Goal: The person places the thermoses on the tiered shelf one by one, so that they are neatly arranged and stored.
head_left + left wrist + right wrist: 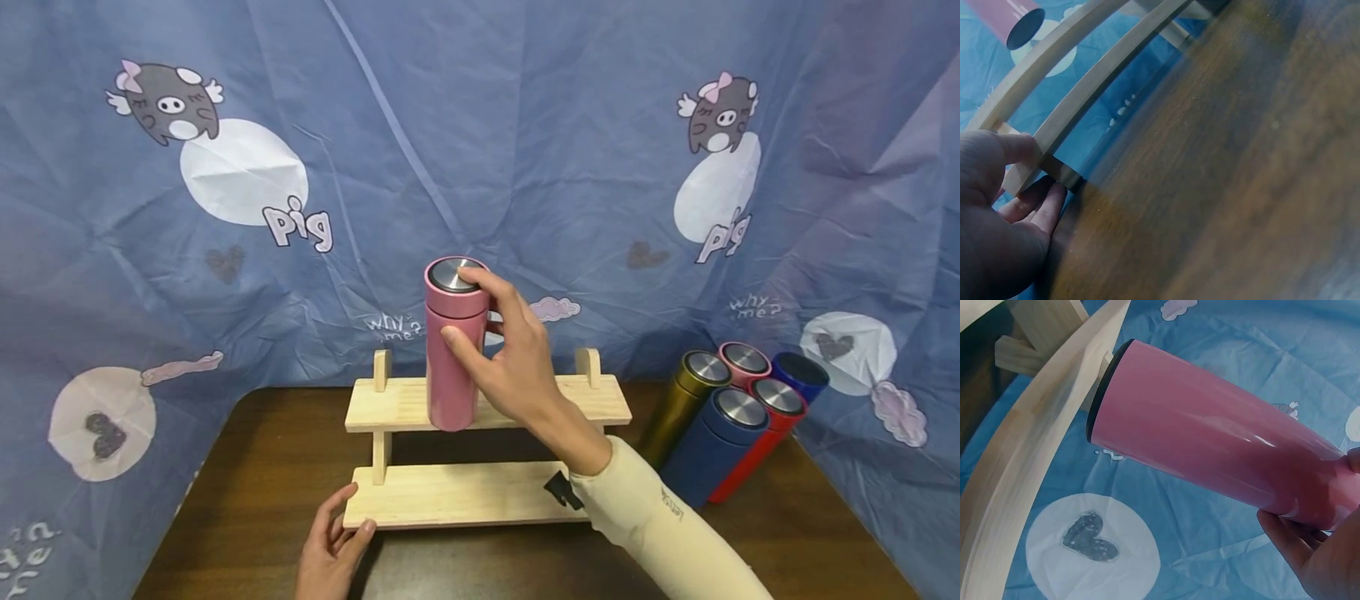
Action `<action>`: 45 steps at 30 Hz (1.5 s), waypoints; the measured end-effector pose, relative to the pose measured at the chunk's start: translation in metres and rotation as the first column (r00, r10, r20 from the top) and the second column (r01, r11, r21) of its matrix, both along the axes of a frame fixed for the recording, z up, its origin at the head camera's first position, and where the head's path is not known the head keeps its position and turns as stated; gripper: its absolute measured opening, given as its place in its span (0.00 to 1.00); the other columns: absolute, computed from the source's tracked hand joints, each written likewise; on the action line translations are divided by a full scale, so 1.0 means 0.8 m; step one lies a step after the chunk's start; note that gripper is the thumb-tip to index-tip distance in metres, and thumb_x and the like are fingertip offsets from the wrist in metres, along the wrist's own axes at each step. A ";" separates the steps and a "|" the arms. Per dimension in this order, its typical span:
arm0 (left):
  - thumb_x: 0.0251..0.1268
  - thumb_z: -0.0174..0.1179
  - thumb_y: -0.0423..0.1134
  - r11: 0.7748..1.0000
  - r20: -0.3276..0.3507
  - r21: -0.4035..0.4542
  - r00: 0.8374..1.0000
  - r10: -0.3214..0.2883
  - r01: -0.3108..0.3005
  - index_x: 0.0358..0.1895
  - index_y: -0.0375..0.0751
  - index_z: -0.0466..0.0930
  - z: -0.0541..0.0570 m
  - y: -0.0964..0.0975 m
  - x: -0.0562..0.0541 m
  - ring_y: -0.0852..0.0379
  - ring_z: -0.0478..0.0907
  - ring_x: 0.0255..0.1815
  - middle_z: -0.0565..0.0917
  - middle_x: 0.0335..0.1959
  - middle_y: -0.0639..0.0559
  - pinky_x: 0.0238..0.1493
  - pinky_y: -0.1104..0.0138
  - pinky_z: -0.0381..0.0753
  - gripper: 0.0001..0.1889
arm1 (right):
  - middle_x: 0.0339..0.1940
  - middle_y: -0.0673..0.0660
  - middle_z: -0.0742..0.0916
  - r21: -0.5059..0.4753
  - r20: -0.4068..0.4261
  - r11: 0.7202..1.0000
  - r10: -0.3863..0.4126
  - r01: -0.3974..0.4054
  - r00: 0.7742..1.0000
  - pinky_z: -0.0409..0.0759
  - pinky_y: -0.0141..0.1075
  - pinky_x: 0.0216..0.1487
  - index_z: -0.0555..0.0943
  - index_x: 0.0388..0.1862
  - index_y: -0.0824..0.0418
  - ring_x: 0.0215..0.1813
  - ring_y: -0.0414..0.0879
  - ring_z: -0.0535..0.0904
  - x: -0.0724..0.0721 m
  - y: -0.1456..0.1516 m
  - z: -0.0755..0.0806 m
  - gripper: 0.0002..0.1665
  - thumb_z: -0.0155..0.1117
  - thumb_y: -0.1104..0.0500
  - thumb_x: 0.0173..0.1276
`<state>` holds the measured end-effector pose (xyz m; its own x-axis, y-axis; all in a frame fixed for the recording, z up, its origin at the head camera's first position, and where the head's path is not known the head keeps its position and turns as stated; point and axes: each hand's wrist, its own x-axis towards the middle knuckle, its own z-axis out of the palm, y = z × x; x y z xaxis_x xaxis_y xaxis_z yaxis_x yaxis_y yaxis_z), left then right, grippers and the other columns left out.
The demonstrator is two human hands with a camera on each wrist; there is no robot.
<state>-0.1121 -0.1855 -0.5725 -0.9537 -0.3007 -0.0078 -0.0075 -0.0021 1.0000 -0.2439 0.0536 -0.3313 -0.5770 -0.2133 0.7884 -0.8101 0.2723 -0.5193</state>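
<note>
A pink thermos bottle (pixel 453 367) with a silver-topped lid hangs upright just above the upper board of a two-tier wooden rack (pixel 450 493). My right hand (pixel 517 358) grips its top part, with the thumb on the front side and the index finger on the lid. Its dark base (pixel 1025 29) shows apart from the board in the left wrist view. Down at the rack's lower left corner, my left hand (pixel 330 546) pinches the end of the lower board between thumb and fingers. Some of its fingers reach under that end in the left wrist view.
On the right of the brown table (pixel 225 500) stand several more thermos bottles close together: gold (pixel 686 396), pink (pixel 745 360), dark blue (pixel 799 375), red (pixel 780 408) and blue (pixel 720 446). A blue patterned cloth (pixel 465 125) hangs behind the table.
</note>
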 end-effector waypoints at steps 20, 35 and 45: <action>0.73 0.75 0.31 1.000 -0.082 0.010 0.997 0.004 -0.003 0.74 0.53 0.75 -0.058 -0.016 -0.014 0.65 0.88 0.49 0.92 0.50 0.59 0.50 0.74 0.87 0.31 | 0.69 0.64 0.84 -0.023 0.053 0.999 0.039 -0.038 0.998 0.92 0.46 0.55 0.72 0.78 0.54 0.62 0.56 0.87 -0.021 -0.036 -0.007 0.36 0.77 0.60 0.76; 0.74 0.72 0.28 1.000 -0.105 0.024 0.994 -0.009 0.012 0.78 0.30 0.68 -0.017 -0.002 -0.002 0.66 0.87 0.47 0.90 0.53 0.42 0.48 0.76 0.85 0.33 | 0.68 0.64 0.84 -0.012 0.043 0.998 0.070 -0.070 0.997 0.92 0.43 0.55 0.71 0.79 0.56 0.61 0.54 0.87 -0.032 -0.049 -0.017 0.36 0.76 0.60 0.77; 0.73 0.74 0.30 0.999 -0.152 0.041 0.988 -0.002 0.009 0.75 0.49 0.76 -0.055 -0.012 -0.012 0.67 0.88 0.49 0.91 0.51 0.57 0.49 0.76 0.86 0.31 | 0.67 0.66 0.83 0.012 0.020 0.998 0.066 -0.066 0.998 0.92 0.45 0.54 0.71 0.79 0.56 0.63 0.56 0.86 -0.033 -0.048 -0.025 0.36 0.76 0.60 0.77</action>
